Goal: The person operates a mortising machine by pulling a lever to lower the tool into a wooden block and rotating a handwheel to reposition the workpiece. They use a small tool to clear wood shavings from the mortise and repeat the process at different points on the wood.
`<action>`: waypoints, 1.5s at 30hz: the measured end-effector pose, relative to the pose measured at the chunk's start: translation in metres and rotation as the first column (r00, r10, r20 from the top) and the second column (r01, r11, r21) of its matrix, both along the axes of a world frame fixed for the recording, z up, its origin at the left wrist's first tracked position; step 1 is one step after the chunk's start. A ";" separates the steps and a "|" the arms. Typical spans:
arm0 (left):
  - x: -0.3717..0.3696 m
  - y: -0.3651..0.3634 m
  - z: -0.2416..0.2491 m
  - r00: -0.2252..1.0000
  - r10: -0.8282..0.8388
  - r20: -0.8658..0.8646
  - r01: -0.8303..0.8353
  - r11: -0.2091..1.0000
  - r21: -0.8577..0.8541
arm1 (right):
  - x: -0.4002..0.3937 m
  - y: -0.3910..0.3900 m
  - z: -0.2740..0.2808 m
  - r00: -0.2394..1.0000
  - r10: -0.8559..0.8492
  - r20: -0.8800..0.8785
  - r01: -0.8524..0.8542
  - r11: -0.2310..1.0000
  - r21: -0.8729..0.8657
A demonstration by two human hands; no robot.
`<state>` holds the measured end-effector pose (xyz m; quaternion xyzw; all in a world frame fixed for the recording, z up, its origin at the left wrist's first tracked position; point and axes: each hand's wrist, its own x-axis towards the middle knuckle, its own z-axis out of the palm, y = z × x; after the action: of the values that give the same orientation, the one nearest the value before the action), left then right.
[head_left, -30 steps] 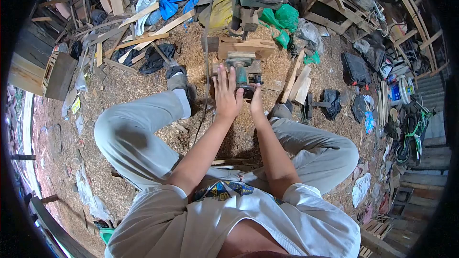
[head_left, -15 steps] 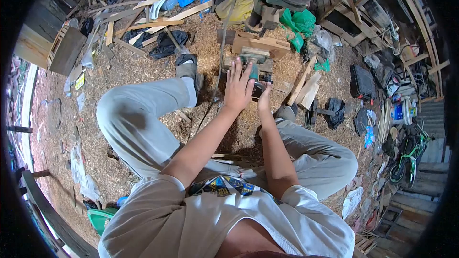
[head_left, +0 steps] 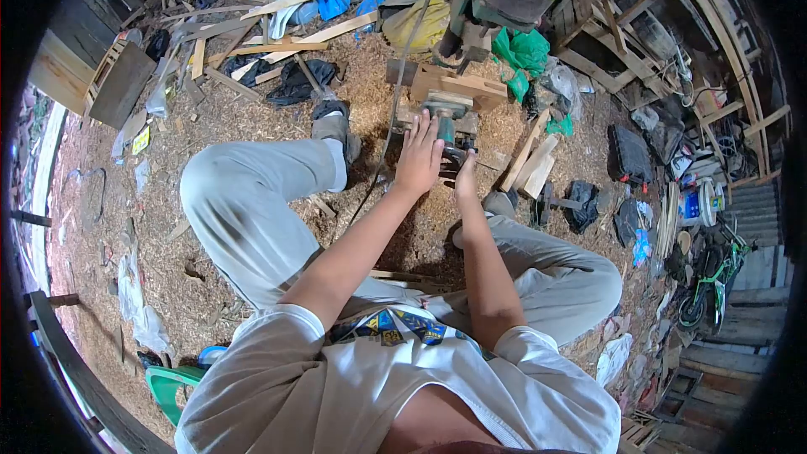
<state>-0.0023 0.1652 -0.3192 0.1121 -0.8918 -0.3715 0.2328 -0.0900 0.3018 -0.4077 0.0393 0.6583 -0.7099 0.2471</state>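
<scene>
Item: green power tool (head_left: 446, 130), a router-like machine, set on the sawdust floor (head_left: 252, 118) far of the seated person's knees, against a wooden jig (head_left: 458, 84) at its far side.

Left hand (head_left: 419, 160): fingers spread wide, palm laid flat over the tool's left flank; touching, not wrapped.

Right hand (head_left: 465, 176): narrow, edge-on at the tool's near right side; whether the fingers close on a handle cannot be told, as the body of the machine hides them.

Power cord (head_left: 391, 76): runs from the far machinery down past the left hand toward the near floor.

Surroundings: loose timber offcuts (head_left: 530, 160) just right of the tool; black cloth (head_left: 294, 80) far left; green bags (head_left: 521, 50) far right.

Handling note, as a judgement: the tool sits better if both hands grip rather than rest, pressing evenly so the base stays flat on the jig. Keep the cord clear of the left wrist, and keep fingertips off the underside, where a cutter may sit unseen.
</scene>
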 end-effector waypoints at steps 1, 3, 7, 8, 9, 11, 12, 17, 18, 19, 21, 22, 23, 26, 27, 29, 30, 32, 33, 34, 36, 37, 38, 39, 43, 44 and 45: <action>-0.001 0.000 0.002 0.999 -0.011 0.033 0.011 1.000 0.018 | 0.003 0.001 0.013 0.999 0.017 0.051 -0.020 0.999 0.045; -0.003 -0.002 0.007 0.992 -0.016 0.125 0.017 1.000 -0.006 | 0.005 0.003 0.030 0.995 0.042 0.086 -0.047 0.997 0.060; -0.016 -0.011 0.021 0.886 -0.071 0.459 0.108 0.993 -0.056 | -0.019 0.024 0.041 0.911 0.343 0.230 -0.374 0.921 0.108; -0.020 -0.014 0.035 0.888 -0.068 0.455 0.108 0.992 -0.061 | -0.032 0.027 0.044 0.855 0.454 0.249 -0.498 0.854 0.151; -0.025 -0.018 0.049 0.867 -0.128 0.482 0.170 0.984 -0.045 | -0.045 0.031 0.047 0.856 0.456 0.244 -0.498 0.854 0.149; -0.037 -0.024 0.079 0.811 -0.243 0.532 0.292 0.956 -0.008 | -0.056 0.033 0.081 0.799 0.555 0.229 -0.588 0.644 0.489; -0.051 -0.027 0.065 0.911 -0.186 0.369 0.249 0.960 -0.130 | -0.037 0.027 0.154 0.789 0.577 0.212 -0.555 0.520 0.650; -0.060 -0.038 0.194 0.870 -0.325 0.370 0.370 0.928 -0.056 | -0.146 0.043 0.175 0.694 0.679 0.240 -0.638 0.426 0.641; -0.061 -0.037 0.209 0.886 -0.338 0.317 0.374 0.926 -0.058 | -0.168 0.050 0.188 0.463 0.886 0.031 -0.486 0.224 0.844; -0.060 -0.035 0.224 0.884 -0.350 0.310 0.387 0.920 -0.065 | -0.164 0.045 0.225 0.618 0.779 0.107 -0.622 0.401 0.673; -0.062 -0.033 0.246 0.912 -0.408 0.026 0.409 0.912 -0.041 | -0.172 0.039 0.269 0.784 0.617 0.064 -0.516 0.593 0.618; -0.071 -0.034 0.246 0.897 -0.432 -0.094 0.425 0.901 -0.088 | -0.178 0.039 0.288 0.772 0.636 0.013 -0.509 0.606 0.611; -0.072 -0.032 0.255 0.887 -0.450 -0.101 0.441 0.892 -0.103 | -0.184 0.038 0.308 0.756 0.653 -0.042 -0.501 0.619 0.605; -0.059 -0.021 0.283 0.857 -0.451 -0.251 0.495 0.855 0.154 | -0.198 0.023 0.363 0.839 0.497 -0.223 -0.274 0.739 0.616; -0.059 -0.014 0.288 0.844 -0.471 -0.257 0.514 0.847 0.134 | -0.201 0.017 0.377 0.856 0.416 -0.306 -0.178 0.794 0.581; -0.057 -0.003 0.298 0.860 -0.348 -0.374 0.497 0.737 0.457 | -0.211 0.007 0.400 0.837 0.277 -0.472 -0.064 0.906 0.419; -0.057 0.003 0.304 0.822 -0.348 -0.451 0.540 0.726 0.425 | -0.218 0.002 0.411 0.821 0.208 -0.531 -0.074 0.962 0.262; -0.051 0.008 0.323 0.757 -0.389 -0.526 0.585 0.761 0.279 | -0.232 -0.012 0.427 0.790 -0.016 -0.613 0.049 0.998 0.037; -0.047 0.009 0.332 0.728 -0.403 -0.555 0.593 0.777 0.213 | -0.242 -0.019 0.438 0.786 -0.101 -0.609 0.084 0.995 -0.057; -0.047 0.006 0.337 0.701 -0.417 -0.578 0.584 0.801 0.130 | -0.247 -0.025 0.449 0.771 -0.126 -0.625 0.089 0.992 -0.090; -0.049 0.000 0.343 0.661 -0.451 -0.600 0.581 0.813 0.029 | -0.269 -0.038 0.460 0.751 -0.144 -0.644 0.036 0.983 -0.178; -0.050 -0.003 0.343 0.660 -0.452 -0.600 0.547 0.837 -0.028 | -0.286 -0.045 0.463 0.747 -0.137 -0.651 -0.022 0.973 -0.229; -0.052 -0.005 0.344 0.660 -0.451 -0.601 0.509 0.857 -0.084 | -0.291 -0.052 0.471 0.779 -0.129 -0.614 -0.043 0.965 -0.258; -0.056 -0.004 0.347 0.651 -0.466 -0.600 0.517 0.850 -0.100 | -0.298 -0.060 0.481 0.757 -0.159 -0.634 -0.015 0.965 -0.260; -0.068 -0.011 0.348 0.595 -0.388 -0.704 0.302 0.920 -0.252 | -0.338 -0.091 0.507 0.739 -0.238 -0.630 0.113 0.966 -0.233; -0.072 -0.012 0.348 0.566 -0.355 -0.744 0.248 0.934 -0.257 | -0.378 -0.100 0.507 0.699 -0.143 -0.700 -0.009 0.978 -0.209; -0.075 -0.013 0.347 0.533 -0.322 -0.783 0.194 0.947 -0.257 | -0.416 -0.109 0.505 0.643 -0.050 -0.765 -0.130 0.976 -0.173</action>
<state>-0.0777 0.1519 0.0279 -0.2209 -0.7135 -0.3482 0.5665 -0.5062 0.1924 0.0977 -0.3052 0.6222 -0.7201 -0.0356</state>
